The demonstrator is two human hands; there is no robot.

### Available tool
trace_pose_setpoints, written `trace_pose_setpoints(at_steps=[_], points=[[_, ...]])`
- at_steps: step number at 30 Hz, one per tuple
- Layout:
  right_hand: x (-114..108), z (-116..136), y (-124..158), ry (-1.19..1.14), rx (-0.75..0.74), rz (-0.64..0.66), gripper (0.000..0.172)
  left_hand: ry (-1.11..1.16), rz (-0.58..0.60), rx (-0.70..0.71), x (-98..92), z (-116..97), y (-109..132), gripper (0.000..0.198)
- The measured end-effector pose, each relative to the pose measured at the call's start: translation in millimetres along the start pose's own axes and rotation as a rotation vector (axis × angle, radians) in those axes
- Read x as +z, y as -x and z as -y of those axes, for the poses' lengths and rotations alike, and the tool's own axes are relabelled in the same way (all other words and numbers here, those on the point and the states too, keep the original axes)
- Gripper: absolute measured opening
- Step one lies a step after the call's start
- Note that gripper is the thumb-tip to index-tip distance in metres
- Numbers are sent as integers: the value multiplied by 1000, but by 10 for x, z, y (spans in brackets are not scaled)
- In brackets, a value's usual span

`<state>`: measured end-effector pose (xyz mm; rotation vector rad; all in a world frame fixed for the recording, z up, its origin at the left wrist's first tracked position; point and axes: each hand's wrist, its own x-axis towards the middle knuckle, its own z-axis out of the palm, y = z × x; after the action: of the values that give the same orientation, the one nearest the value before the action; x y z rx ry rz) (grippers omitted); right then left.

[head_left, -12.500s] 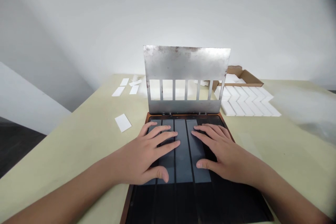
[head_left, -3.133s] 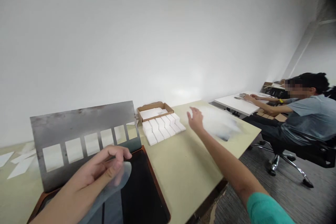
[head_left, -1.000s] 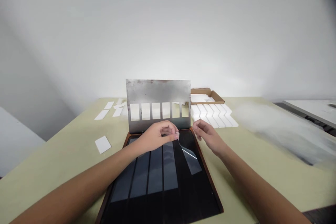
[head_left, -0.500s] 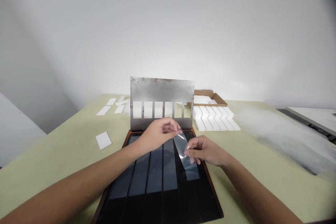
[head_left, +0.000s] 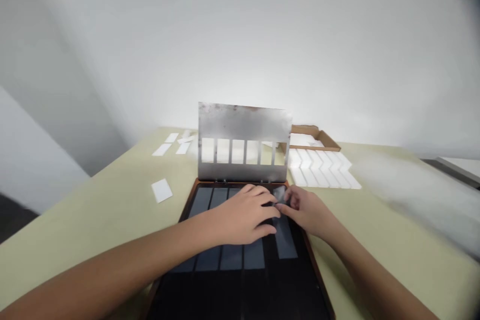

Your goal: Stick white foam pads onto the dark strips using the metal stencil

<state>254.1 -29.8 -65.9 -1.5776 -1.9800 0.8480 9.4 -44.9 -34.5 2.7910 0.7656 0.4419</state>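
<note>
Well, the left hand [head_left: 243,217] and right hand [head_left: 305,210] meet over a small clear film [head_left: 279,194].
The right fingers [head_left: 294,201] are close together at the film, and the left fingers [head_left: 260,191] bend down just beside it, but I cannot tell if they hold it. The film is at the top of the right gray strip [head_left: 285,240], so the hands work right over it. More gray strips [head_left: 231,257] lie on the black mat [head_left: 240,295]. The steel plate [head_left: 243,122] stands up behind, out of the hands' way. White tiles [head_left: 318,172] sit on the table [head_left: 93,215].
</note>
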Motion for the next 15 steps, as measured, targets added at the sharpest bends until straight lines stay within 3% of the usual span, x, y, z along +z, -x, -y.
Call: trace_pose_setpoints(at_steps=[5,8,15], points=[[13,-83,1,25,-53,86,42,-104,47,-58,68,-96,48,24],[30,-107,-10,48,-51,71,46,-122,63,-66,40,-131,72,23],[47,-119,-59,121,-111,-14,35,-86,113,5,-156,-98,117,17]])
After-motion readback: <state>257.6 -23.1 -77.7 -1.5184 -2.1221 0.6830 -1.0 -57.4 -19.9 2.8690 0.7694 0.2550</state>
